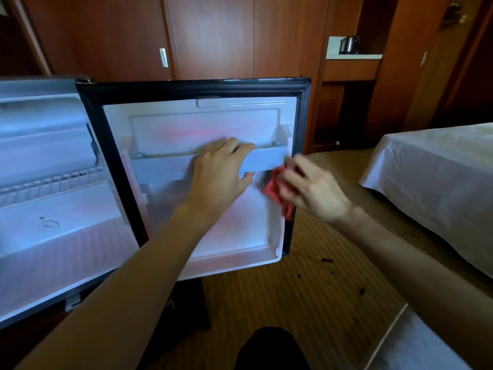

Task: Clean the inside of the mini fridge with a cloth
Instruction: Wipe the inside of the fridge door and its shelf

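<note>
The left hand (222, 172) curls over the door shelf rail (202, 166), which runs nine-to-three, while the right hand (313, 188) pinches the red cloth (274, 189) at the rail's three-o'clock end, nearer the door liner (240, 231).

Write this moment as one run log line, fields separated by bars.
step: wiping fridge door inside | left hand: grips door shelf rail | right hand: holds red cloth at right edge
</note>
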